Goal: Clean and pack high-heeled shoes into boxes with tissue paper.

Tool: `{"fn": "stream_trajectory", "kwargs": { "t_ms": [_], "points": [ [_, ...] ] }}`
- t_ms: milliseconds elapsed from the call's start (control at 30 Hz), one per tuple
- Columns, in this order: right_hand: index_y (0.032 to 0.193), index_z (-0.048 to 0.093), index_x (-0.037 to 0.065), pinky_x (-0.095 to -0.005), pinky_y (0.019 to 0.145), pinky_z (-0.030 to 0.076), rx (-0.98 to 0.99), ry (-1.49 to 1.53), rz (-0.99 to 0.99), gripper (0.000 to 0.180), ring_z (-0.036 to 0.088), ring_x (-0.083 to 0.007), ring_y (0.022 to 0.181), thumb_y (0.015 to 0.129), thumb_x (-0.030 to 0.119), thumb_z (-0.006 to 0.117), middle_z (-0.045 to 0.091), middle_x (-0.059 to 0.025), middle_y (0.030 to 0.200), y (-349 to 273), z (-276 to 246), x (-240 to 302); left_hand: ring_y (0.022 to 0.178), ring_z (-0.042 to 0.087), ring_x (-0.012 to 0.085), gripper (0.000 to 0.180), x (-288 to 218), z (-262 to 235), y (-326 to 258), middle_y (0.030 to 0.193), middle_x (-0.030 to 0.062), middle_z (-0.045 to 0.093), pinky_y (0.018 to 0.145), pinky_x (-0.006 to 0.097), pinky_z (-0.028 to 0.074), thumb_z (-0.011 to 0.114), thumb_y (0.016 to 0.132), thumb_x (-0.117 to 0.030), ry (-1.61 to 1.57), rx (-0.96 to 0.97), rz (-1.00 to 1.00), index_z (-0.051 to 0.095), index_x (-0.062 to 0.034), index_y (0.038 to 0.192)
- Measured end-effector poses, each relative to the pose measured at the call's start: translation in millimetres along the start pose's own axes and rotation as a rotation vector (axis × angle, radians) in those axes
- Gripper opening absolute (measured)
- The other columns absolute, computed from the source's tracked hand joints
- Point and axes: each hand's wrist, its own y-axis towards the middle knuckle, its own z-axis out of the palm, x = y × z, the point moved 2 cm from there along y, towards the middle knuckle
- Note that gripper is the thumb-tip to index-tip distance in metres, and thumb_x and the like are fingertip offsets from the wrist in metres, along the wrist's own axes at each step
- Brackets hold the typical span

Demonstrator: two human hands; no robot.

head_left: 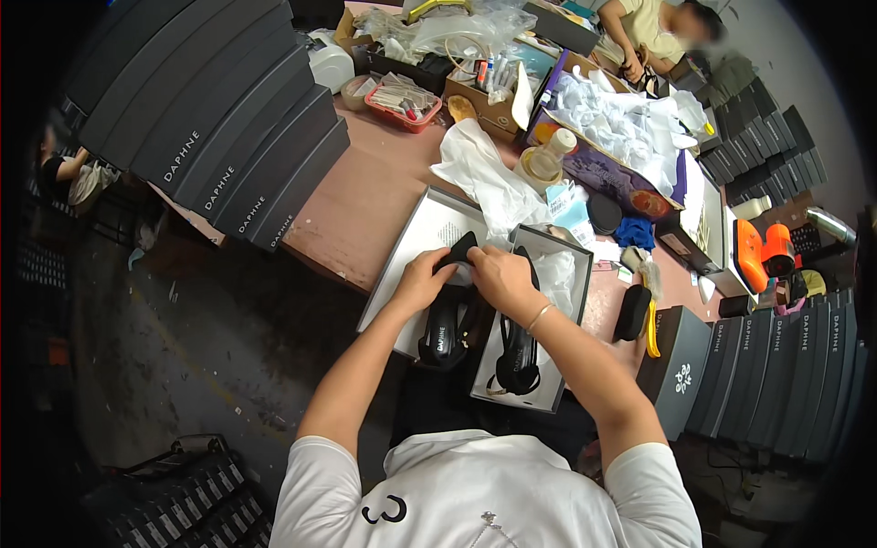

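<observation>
A black strappy shoe point(444, 331) lies toe away from me over the left grey-edged box half point(395, 290). My left hand point(426, 278) is closed around the left side of its pointed toe. From the other side, my right hand point(502, 281) has its fingers curled together at the same toe; the fingertips are partly hidden. A bit of white shows under the fingers. The matching black shoe point(517, 361) rests in the right box half point(554, 398), partly under my right wrist. White tissue paper point(493, 178) drapes over the far rims of both halves.
Stacked dark shoeboxes point(233, 119) rise at the left, with more shoeboxes point(776, 365) at the right. A purple carton point(607, 173) of white tissue, a pump bottle point(541, 164), brushes and a red basket point(402, 102) crowd the pink table point(352, 196). Another person point(653, 36) sits far right.
</observation>
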Motion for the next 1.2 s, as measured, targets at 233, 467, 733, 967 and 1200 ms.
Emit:
{"fn": "stream_trajectory", "kwargs": {
  "t_ms": [233,467,733,967,1200],
  "points": [
    [0.089,0.058,0.006,-0.0364,0.055,0.054,0.166,-0.161,-0.049,0.013,0.07,-0.0267,0.066,0.083,0.017,0.06,0.068,-0.0125,0.074,20.1,18.8,-0.7,0.101,0.063,0.0272,0.049,-19.1,-13.6,18.5,0.112,0.0202,0.064,0.087,0.035,0.05,0.072,0.082,-0.017,0.247,0.269,-0.073,0.057,0.0014,0.126],
    [0.119,0.051,-0.004,-0.044,0.069,0.056,0.25,0.018,0.048,0.038,0.068,-0.039,0.081,0.085,0.014,0.055,0.066,-0.0238,0.09,22.1,40.9,-8.4,0.1,0.057,0.0382,0.043,-9.3,0.8,18.2,0.104,0.0201,0.06,0.086,0.041,0.048,0.062,0.084,-0.007,0.453,0.2,0.229,0.052,0.003,0.124],
    [0.136,0.04,-0.002,-0.0444,0.07,0.055,0.284,-0.042,0.097,0.057,0.068,-0.0392,0.079,0.085,0.019,0.056,0.066,-0.0245,0.091,15.2,48.2,-6.5,0.098,0.056,0.0391,0.042,-2.5,13.9,17.8,0.1,0.0203,0.058,0.086,0.045,0.047,0.063,0.081,-0.006,0.508,0.055,0.277,0.054,0.0008,0.121],
    [0.129,0.048,-0.003,-0.0404,0.059,0.055,0.257,-0.042,0.015,0.05,0.069,-0.0327,0.067,0.084,0.017,0.056,0.068,-0.0166,0.075,11.0,37.9,-7.6,0.1,0.056,0.0407,0.043,-17.5,-1.6,19.8,0.103,0.0226,0.058,0.086,0.045,0.047,0.062,0.08,-0.005,0.542,0.249,0.178,0.053,0.0025,0.122],
    [0.127,0.051,-0.001,-0.0401,0.058,0.053,0.111,-0.029,0.038,0.044,0.068,-0.0325,0.068,0.087,0.018,0.056,0.067,-0.016,0.075,7.0,50.7,-5.0,0.091,0.06,0.0397,0.032,-6.7,15.9,11.5,0.095,0.0204,0.061,0.078,0.047,0.049,0.066,0.077,-0.007,0.583,-0.036,0.174,0.059,0.0006,0.107]
  ]
}}
